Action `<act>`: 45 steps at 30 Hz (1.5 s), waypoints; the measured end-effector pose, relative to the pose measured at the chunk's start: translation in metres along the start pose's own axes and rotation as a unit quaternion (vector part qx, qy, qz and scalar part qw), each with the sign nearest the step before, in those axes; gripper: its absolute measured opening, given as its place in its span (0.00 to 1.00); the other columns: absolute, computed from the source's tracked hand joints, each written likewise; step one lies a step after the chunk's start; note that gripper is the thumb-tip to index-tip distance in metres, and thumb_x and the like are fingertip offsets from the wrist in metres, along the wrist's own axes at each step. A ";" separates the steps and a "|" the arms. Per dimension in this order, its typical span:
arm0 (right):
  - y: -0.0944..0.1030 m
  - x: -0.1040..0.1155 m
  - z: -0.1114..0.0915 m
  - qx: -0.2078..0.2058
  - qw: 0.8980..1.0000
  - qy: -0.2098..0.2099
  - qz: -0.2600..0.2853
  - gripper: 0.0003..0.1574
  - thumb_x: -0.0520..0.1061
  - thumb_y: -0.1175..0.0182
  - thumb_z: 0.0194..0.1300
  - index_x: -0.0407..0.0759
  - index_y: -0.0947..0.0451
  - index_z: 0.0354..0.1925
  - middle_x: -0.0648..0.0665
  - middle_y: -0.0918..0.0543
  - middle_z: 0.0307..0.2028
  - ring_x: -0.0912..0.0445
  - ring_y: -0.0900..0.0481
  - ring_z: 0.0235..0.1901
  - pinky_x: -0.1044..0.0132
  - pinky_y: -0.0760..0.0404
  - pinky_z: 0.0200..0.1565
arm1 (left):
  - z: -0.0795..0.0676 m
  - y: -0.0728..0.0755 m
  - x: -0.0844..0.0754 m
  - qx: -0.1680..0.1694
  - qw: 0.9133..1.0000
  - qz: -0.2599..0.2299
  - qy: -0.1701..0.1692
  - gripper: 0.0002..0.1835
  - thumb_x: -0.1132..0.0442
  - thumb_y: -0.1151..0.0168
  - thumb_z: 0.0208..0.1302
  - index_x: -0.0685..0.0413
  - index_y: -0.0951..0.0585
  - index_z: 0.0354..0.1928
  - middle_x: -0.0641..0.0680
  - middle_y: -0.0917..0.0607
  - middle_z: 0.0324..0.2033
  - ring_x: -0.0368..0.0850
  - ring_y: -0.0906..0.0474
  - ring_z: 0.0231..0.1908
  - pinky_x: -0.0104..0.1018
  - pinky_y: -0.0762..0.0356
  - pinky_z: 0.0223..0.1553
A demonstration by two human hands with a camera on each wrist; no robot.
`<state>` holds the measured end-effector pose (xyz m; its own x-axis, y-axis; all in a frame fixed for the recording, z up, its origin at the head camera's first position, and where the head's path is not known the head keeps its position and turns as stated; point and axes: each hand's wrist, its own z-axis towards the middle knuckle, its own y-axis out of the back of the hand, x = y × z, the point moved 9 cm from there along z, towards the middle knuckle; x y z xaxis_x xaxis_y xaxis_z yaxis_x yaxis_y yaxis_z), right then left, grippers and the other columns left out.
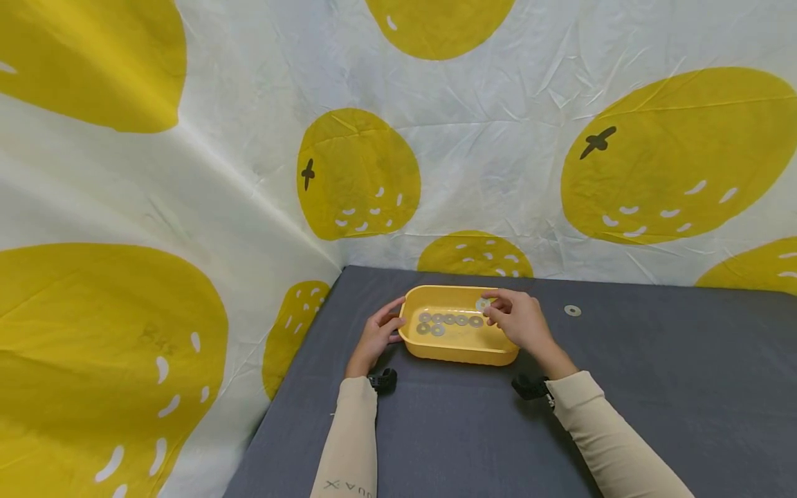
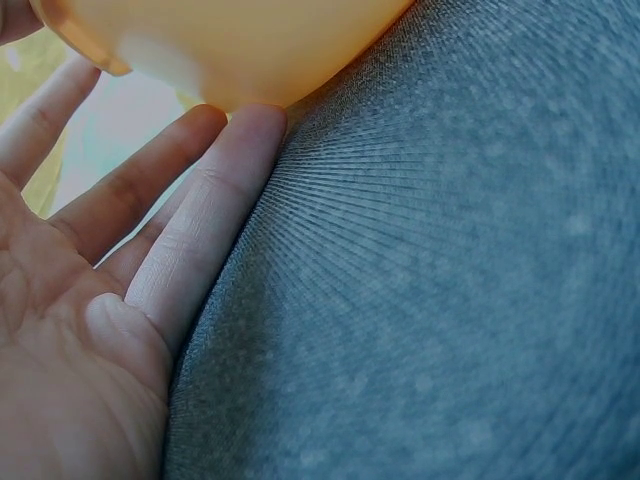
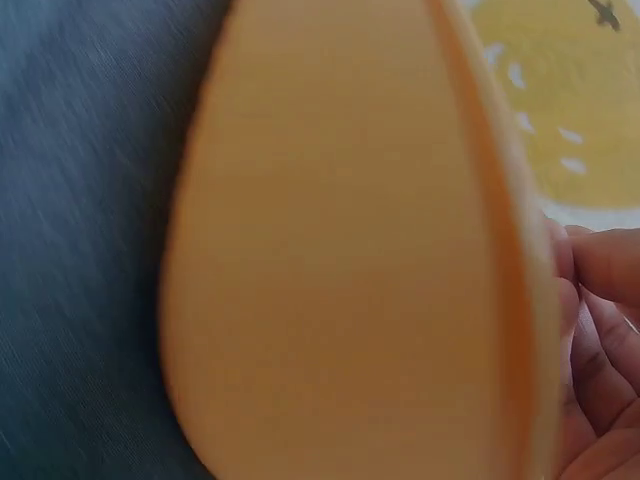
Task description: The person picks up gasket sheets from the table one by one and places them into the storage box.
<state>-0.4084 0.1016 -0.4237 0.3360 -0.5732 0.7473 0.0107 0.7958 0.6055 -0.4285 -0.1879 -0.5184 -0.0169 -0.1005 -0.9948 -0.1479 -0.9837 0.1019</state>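
A shallow yellow plastic tray (image 1: 461,354) stands on the dark cloth. Several flat metal washers (image 1: 450,319) lie in it, mostly in a row, with a couple more in front at the left. Over the right part of the tray, my right hand (image 1: 519,319) pinches one washer (image 1: 482,304) between thumb and fingertips. My left hand (image 1: 376,337) holds the tray's left end, its thumb near the rim. In the left wrist view its fingers (image 2: 200,225) reach against the tray's outer side (image 2: 270,50). The tray wall (image 3: 340,240) partly hides my right hand (image 3: 610,350) in the right wrist view.
Another washer (image 1: 572,310) lies on the dark table cloth (image 1: 679,373), to the right of the tray. A white curtain with yellow fruit shapes (image 1: 486,159) hangs along the back and left edges of the table.
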 end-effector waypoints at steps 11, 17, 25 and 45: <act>-0.045 -0.002 -0.006 0.070 0.995 -0.027 0.060 0.20 0.35 0.36 0.69 0.36 0.18 0.58 0.35 0.12 0.35 0.46 0.14 0.30 0.67 0.34 0.19 | 0.000 0.002 0.003 -0.028 0.999 0.014 -0.008 0.25 0.56 0.39 0.74 0.29 0.25 0.70 0.57 0.21 0.66 0.55 0.20 0.61 0.44 0.14 0.52; -0.050 -0.003 -0.006 0.100 0.992 -0.033 0.066 0.18 0.36 0.37 0.69 0.37 0.18 0.56 0.34 0.12 0.34 0.49 0.15 0.29 0.65 0.22 0.26 | 0.001 0.001 0.002 -0.023 0.999 0.022 -0.015 0.26 0.59 0.40 0.74 0.31 0.26 0.72 0.58 0.20 0.64 0.54 0.18 0.59 0.45 0.13 0.51; -0.060 -0.008 0.001 0.126 0.989 -0.057 0.048 0.15 0.34 0.39 0.68 0.35 0.17 0.53 0.38 0.12 0.30 0.54 0.20 0.22 0.64 0.27 0.23 | 0.002 0.001 0.003 -0.023 0.999 0.028 -0.014 0.27 0.57 0.40 0.74 0.29 0.27 0.72 0.59 0.20 0.65 0.55 0.19 0.60 0.45 0.14 0.52; -0.080 -0.016 0.009 0.167 0.980 -0.097 0.035 0.17 0.30 0.40 0.65 0.31 0.16 0.52 0.38 0.15 0.30 0.52 0.20 0.24 0.65 0.23 0.27 | -0.001 0.005 0.005 -0.022 0.999 0.015 -0.020 0.26 0.57 0.39 0.74 0.28 0.26 0.71 0.57 0.20 0.64 0.56 0.19 0.60 0.46 0.14 0.52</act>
<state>-0.4232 0.0451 -0.4818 0.1389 -0.5723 0.8082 -0.3265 0.7440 0.5830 -0.4282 -0.1935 -0.5226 -0.0603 -0.1249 -0.9903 -0.1039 -0.9860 0.1306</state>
